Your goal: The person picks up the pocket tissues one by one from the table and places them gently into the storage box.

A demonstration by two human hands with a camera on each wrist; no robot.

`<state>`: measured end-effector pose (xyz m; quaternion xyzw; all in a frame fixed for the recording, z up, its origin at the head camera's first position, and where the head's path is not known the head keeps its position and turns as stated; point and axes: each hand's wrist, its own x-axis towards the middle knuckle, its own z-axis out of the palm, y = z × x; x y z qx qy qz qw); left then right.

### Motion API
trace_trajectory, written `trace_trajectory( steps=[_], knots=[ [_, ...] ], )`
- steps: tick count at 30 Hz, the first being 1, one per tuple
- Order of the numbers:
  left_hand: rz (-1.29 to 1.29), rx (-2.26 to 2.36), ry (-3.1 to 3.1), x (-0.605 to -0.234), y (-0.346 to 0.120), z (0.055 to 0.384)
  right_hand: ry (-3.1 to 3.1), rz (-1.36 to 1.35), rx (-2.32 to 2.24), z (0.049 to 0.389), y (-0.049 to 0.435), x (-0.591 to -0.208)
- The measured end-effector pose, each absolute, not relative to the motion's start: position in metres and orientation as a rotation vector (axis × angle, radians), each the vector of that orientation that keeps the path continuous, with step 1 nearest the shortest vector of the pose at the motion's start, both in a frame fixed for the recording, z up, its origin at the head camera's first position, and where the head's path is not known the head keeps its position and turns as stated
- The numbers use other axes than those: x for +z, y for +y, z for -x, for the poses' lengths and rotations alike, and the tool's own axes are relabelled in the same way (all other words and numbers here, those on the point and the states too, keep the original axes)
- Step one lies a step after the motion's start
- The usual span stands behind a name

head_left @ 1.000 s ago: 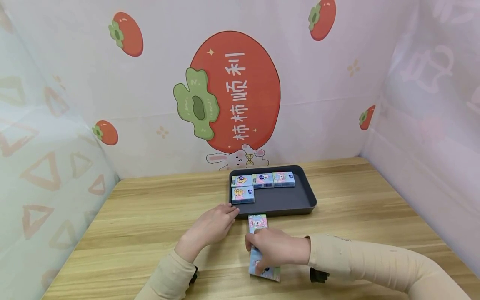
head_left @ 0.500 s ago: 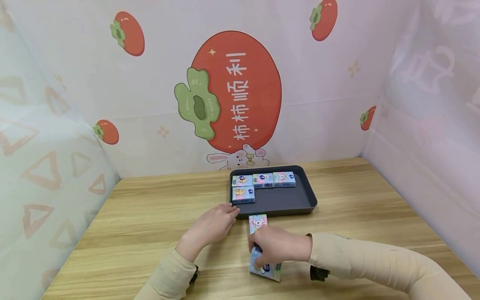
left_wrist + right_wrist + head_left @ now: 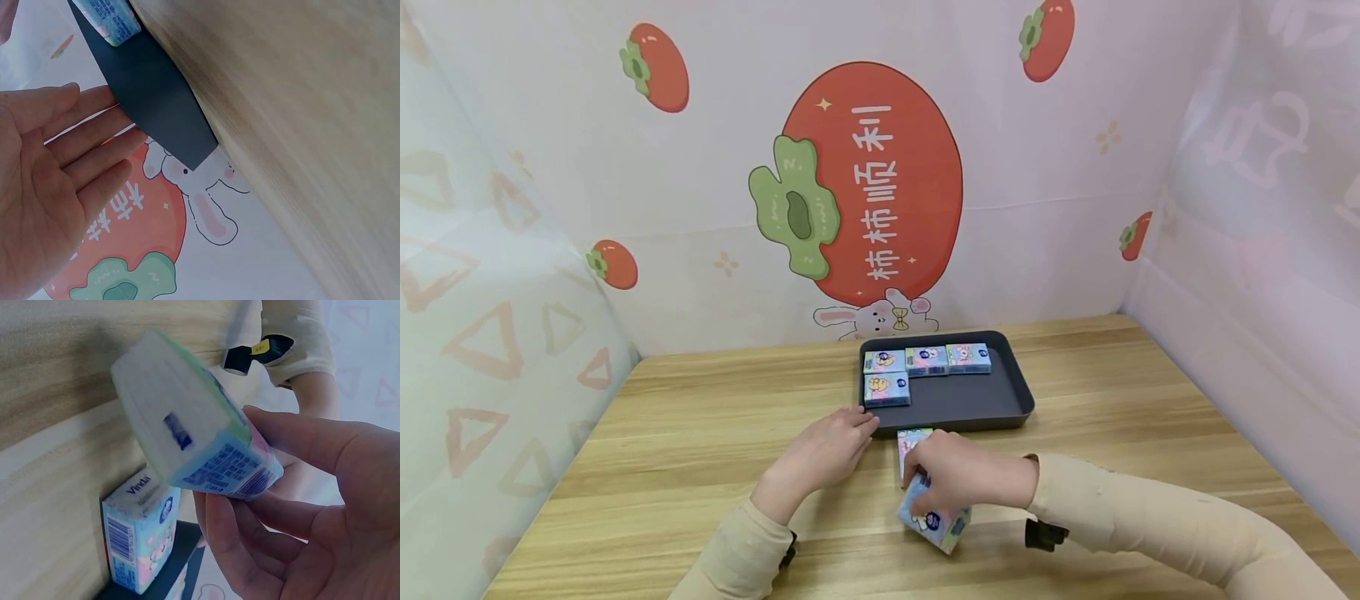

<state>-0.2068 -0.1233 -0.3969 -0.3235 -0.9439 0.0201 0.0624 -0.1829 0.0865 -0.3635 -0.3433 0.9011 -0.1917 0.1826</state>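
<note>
My right hand pinches a small pack of pocket tissues between thumb and fingers. The pack is tilted above the table; its white end and barcode side show in the right wrist view. Just beyond it a second tissue pack, marked Vinda, lies in front of the dark grey tray, partly covered by the right hand in the head view. With fingers straight, my left hand touches the tray's near left corner and holds nothing. Inside the tray, three packs line the back and one pack lies before the leftmost.
The wooden table extends to both sides of the tray. A white printed cloth hangs behind the table, and pale cloths stand at left and right. Each wrist carries a black strap-on device.
The right hand has picked up the nearer tissue pack, tilting it and drawing it apart from the other one by the tray. The left hand and the tray have stayed in place.
</note>
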Motion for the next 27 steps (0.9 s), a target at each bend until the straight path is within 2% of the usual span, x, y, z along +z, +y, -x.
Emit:
trace_trajectory(
  steps=[13,27],
  knots=[
    [0.971,0.041,-2.889,-0.396,-0.123,0.207,2.573,0.938,-0.726,0.198,0.1,-0.343],
    [0.989,0.048,-2.851,-0.399,-0.124,0.209,2.664,0.81,-0.81,0.214,0.111,-0.338]
  ],
)
